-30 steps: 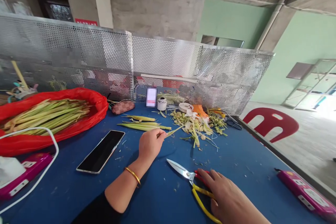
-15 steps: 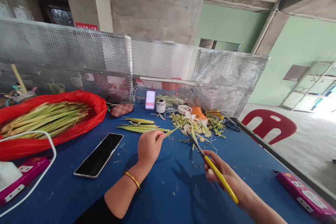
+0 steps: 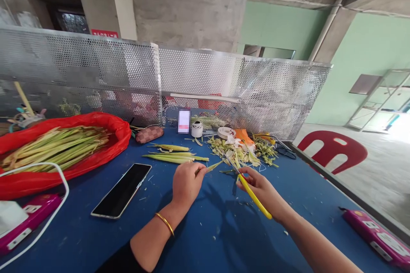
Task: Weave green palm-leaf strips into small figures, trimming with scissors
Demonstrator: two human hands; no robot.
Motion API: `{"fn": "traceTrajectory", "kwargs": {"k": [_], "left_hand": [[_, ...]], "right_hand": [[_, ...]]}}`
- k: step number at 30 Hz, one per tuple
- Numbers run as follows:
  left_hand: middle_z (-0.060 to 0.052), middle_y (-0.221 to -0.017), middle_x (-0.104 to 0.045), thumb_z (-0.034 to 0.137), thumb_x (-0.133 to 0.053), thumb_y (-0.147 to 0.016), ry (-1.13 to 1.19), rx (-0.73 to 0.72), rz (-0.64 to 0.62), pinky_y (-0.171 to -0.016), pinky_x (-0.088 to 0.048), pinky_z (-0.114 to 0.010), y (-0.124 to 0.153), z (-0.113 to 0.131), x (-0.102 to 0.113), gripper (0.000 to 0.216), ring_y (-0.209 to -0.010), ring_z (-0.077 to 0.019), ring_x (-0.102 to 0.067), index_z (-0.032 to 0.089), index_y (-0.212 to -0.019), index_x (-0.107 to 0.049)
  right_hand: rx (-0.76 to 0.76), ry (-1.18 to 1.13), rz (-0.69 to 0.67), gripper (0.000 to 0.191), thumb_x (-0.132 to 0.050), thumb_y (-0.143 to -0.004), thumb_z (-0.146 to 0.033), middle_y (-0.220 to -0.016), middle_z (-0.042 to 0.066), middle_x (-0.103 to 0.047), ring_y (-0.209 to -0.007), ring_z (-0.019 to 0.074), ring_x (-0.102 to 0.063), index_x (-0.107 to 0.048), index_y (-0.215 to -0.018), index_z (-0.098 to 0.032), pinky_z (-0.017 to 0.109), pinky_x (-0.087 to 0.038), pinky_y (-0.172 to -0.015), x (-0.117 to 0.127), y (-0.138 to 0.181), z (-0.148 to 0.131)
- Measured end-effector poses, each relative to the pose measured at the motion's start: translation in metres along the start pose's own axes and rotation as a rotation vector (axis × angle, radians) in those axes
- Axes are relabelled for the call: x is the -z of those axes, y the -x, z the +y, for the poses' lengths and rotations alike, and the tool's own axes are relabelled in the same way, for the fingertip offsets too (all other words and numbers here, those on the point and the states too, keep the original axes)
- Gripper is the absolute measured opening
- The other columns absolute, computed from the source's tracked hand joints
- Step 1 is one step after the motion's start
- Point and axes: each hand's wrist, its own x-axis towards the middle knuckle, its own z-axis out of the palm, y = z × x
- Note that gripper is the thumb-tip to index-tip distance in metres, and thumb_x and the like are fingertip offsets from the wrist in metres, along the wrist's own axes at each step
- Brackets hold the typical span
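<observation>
My left hand [image 3: 186, 182], with a gold bangle on its wrist, is closed on a slim green-yellow plant shoot [image 3: 214, 166]. The shoot's tip points right, toward the tool. In my right hand [image 3: 261, 190] is a yellow-handled tool [image 3: 255, 198] with a slim metal end and a bit of red near the fingers; its exact kind is unclear. The metal end points up and left, beside the shoot's tip; contact cannot be made out. Several similar shoots [image 3: 169, 158] lie beyond my left hand. A heap of plant scraps [image 3: 246, 158] lies past the tool.
On the left are a red plastic bag [image 3: 110, 126] of long plant stalks, a black phone [image 3: 123, 190], and a purple power strip [image 3: 41, 209] with a white cable. Another power strip [image 3: 374, 234] lies right. A perforated metal screen [image 3: 198, 68] borders the back of the blue table.
My right hand has moved up and left with the tool, bringing its metal end closer to the shoot. My left hand has shifted slightly right, still holding the shoot.
</observation>
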Motion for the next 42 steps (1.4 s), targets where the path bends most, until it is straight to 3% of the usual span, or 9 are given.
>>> {"fn": "traceTrajectory", "kwargs": {"k": [11,17,22,27,32,34,36,38,42], "left_hand": [[-0.001,-0.074,-0.071,0.03,-0.055,-0.082,0.115,0.2,-0.029,-0.062,-0.035,-0.024,-0.002,-0.004,-0.001,0.018,-0.068,-0.0157,-0.061,0.024,-0.074,-0.071],[-0.001,-0.068,-0.069,0.033,-0.063,-0.072,0.683,0.607,-0.02,-0.064,-0.041,-0.025,-0.01,-0.013,-0.003,0.015,-0.065,-0.0152,-0.061,0.019,-0.071,-0.068],[-0.01,-0.084,-0.074,0.036,-0.067,-0.066,0.894,0.801,-0.095,-0.062,-0.044,-0.025,-0.007,-0.01,-0.004,0.027,-0.069,-0.015,-0.065,0.014,-0.08,-0.066],[-0.009,-0.088,-0.074,0.032,-0.072,-0.061,1.002,0.831,-0.134,-0.065,-0.045,-0.025,0.001,0.003,-0.006,0.029,-0.074,-0.0152,-0.066,0.016,-0.085,-0.066],[-0.006,-0.076,-0.073,0.023,-0.068,-0.064,1.001,0.764,-0.048,-0.07,-0.046,-0.025,0.006,0.011,-0.013,0.021,-0.077,-0.0169,-0.066,0.015,-0.083,-0.066],[-0.004,-0.072,-0.071,0.024,-0.068,-0.064,0.986,0.718,-0.017,-0.068,-0.046,-0.025,0.01,0.014,-0.016,0.022,-0.072,-0.0165,-0.065,0.015,-0.083,-0.067],[-0.002,-0.072,-0.071,0.026,-0.068,-0.064,0.988,0.657,-0.013,-0.066,-0.046,-0.025,0.015,0.019,-0.019,0.022,-0.07,-0.016,-0.065,0.016,-0.084,-0.068],[-0.002,-0.073,-0.072,0.029,-0.068,-0.065,1.021,0.597,-0.044,-0.066,-0.047,-0.025,0.021,0.024,-0.021,0.021,-0.07,-0.0165,-0.065,0.017,-0.083,-0.069],[-0.004,-0.073,-0.073,0.026,-0.07,-0.063,1.078,0.585,-0.158,-0.067,-0.049,-0.025,0.027,0.027,-0.027,0.017,-0.072,-0.0185,-0.067,0.017,-0.077,-0.07]], "right_hand": [[0.066,0.026,0.01,0.042,-0.068,-0.07,-0.052,-0.053,-0.01,-0.038,-0.045,0.0085,-0.033,-0.055,-0.095,-0.021,0.021,-0.025,-0.044,-0.003,-0.017,0.003],[0.092,0.687,0.343,0.038,-0.055,-0.078,-0.044,-0.062,-0.003,-0.059,-0.054,0.0165,-0.054,-0.058,-0.111,-0.026,0.024,-0.028,-0.048,0.024,-0.033,0.0],[-0.102,0.972,0.32,0.045,-0.047,-0.082,-0.045,-0.076,0.003,-0.07,-0.069,0.0259,-0.066,-0.051,-0.122,-0.025,0.027,-0.034,-0.051,0.048,-0.007,0.018],[-0.292,1.109,0.256,0.038,-0.046,-0.083,-0.042,-0.084,0.011,-0.072,-0.077,0.0316,-0.068,-0.057,-0.109,-0.018,0.032,-0.038,-0.055,0.06,0.022,0.058],[-0.127,1.205,0.184,0.017,-0.055,-0.079,-0.032,-0.085,0.015,-0.068,-0.08,0.0326,-0.065,-0.066,-0.079,-0.019,0.037,-0.042,-0.064,0.061,0.024,0.051],[0.028,1.026,0.239,0.017,-0.058,-0.078,-0.035,-0.086,0.013,-0.067,-0.081,0.0304,-0.064,-0.065,-0.08,-0.02,0.038,-0.043,-0.068,0.043,0.015,0.032],[0.14,0.557,0.201,0.027,-0.059,-0.079,-0.046,-0.087,0.007,-0.068,-0.08,0.0242,-0.064,-0.061,-0.094,-0.023,0.033,-0.046,-0.069,0.014,0.001,0.013],[0.159,0.192,0.155,0.032,-0.066,-0.072,-0.048,-0.072,0.002,-0.064,-0.067,0.0195,-0.06,-0.057,-0.086,-0.021,0.029,-0.046,-0.061,-0.02,-0.015,0.002],[0.155,-0.108,0.159,0.029,-0.067,-0.071,-0.044,-0.052,-0.005,-0.049,-0.049,0.0122,-0.046,-0.052,-0.067,-0.02,0.025,-0.038,-0.048,-0.064,-0.035,0.005]]}}
